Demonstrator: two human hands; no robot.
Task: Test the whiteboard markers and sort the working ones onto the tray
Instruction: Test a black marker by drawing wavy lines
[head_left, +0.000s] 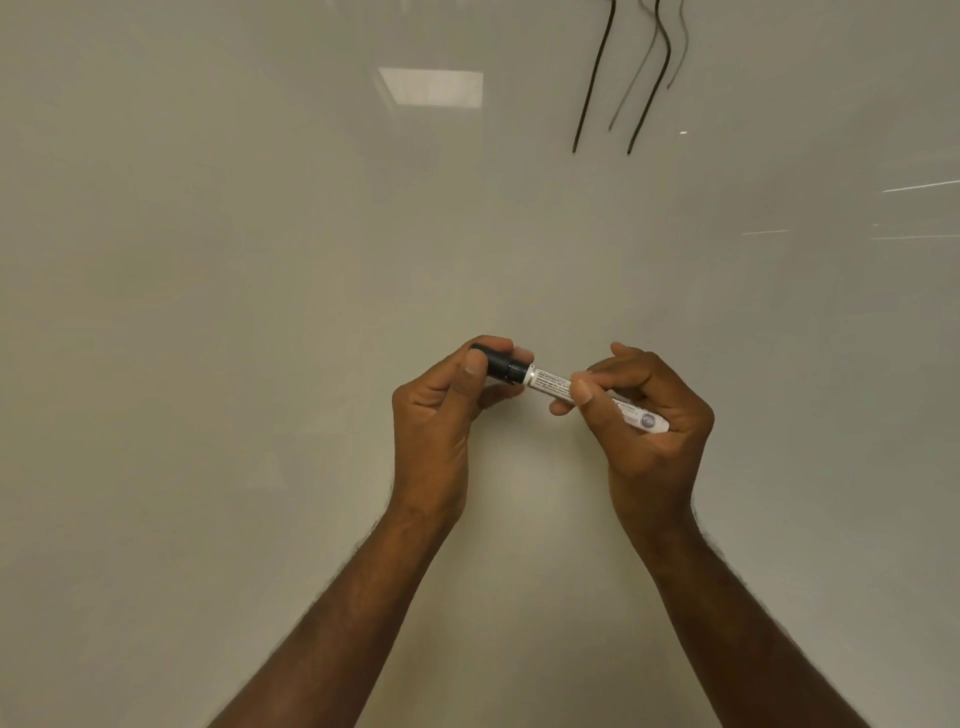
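Whiteboard (260, 312) fills the whole view and serves as the landmark; no tray or other container shows in this frame. Both bare forearms rise from the lower edge and meet in front of the board's lower middle. One marker (553, 383) held between the two hands, lying nearly level, tilted down toward the right. White barrel with small printed text and a round emblem near its right end. Black cap (497, 365) at the marker's left end, seated against a black collar; whether it is fully pushed home I cannot tell. Left hand (441, 410) curled around the cap: thumb on the near side, fingertips wrapped over the top and far side, so the cap is mostly covered. Right hand (649, 415) grips the barrel: thumb and forefinger pinch it about mid-length, remaining fingers curled, the marker's tail end poking out past the palm. Hands are apart, with a short stretch of bare barrel between them. On the board well above and right of the marker, several dark strokes (592, 83): two bolder lines, one straight and one kinked, with thinner, fainter ones between and beside them, all running up out of view. A pale rectangular light reflection (434, 87) sits on the board left of the strokes.
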